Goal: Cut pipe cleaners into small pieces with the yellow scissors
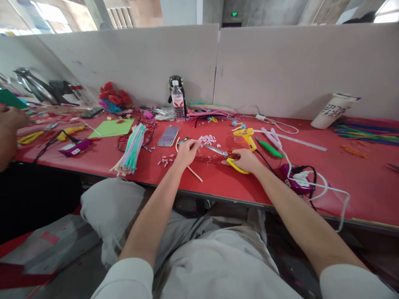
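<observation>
My right hand (245, 161) is closed round the yellow handles of the scissors (238, 166), whose metal blades point left toward my other hand. My left hand (188, 153) is pinched near the blade tips, on something pale and too small to make out. Just behind the blades lies a pile of small pink pieces (207, 139). Grey-purple bits (165, 160) are scattered left of my left hand. A cream stem (195, 174) curves on the red table (218, 182) beside and below that hand.
Left are a phone (168, 136) and a bundle of pastel stems (134, 149). A water bottle (178, 104) stands behind. Right are a yellow glue gun (246, 137), a green marker-like object (270, 148) and a purple device with cables (297, 179). Another person's hand (14, 120) is far left.
</observation>
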